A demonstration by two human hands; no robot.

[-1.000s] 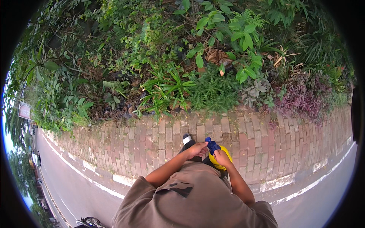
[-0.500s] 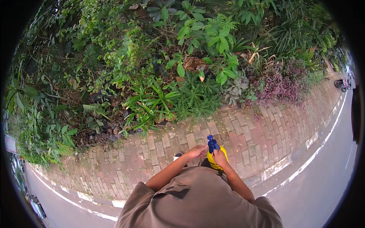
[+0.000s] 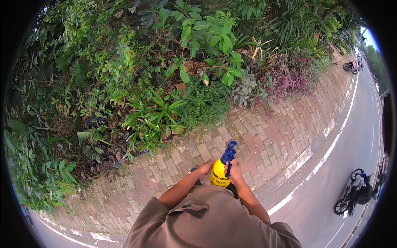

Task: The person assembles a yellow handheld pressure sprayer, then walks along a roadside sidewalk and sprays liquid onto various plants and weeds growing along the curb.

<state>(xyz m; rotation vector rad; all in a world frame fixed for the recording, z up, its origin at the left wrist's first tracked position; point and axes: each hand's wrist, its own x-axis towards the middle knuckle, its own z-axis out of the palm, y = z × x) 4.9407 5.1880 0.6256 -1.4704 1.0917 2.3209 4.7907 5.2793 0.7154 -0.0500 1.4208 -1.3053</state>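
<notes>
My right hand (image 3: 235,170) is closed round the dark blue handle of a pump spray bottle (image 3: 217,174). The bottle has a rounded yellow body with a dark band and a blue pump top. It is held upright in front of my waist, its top leaning slightly right. Just left of the yellow body is my left hand (image 3: 204,168), fingers loosely bent and pointing at the bottle. It seems not to grip it; whether the fingertips touch the bottle is hard to tell. My shirt hides the bottle's base.
A brick pavement (image 3: 173,163) runs beneath me. Beyond it grow dense shrubs, a spiky green plant (image 3: 153,115) and a purple-leaved bush (image 3: 289,76). On the right lies a road (image 3: 314,206), with a motorcycle (image 3: 353,192) on it. Another motorcycle (image 3: 352,66) stands farther off.
The spray bottle has shifted left, showing more of its yellow body. My left hand has dropped from beside the blue top to the body's left side. A motorcycle has appeared on the road.
</notes>
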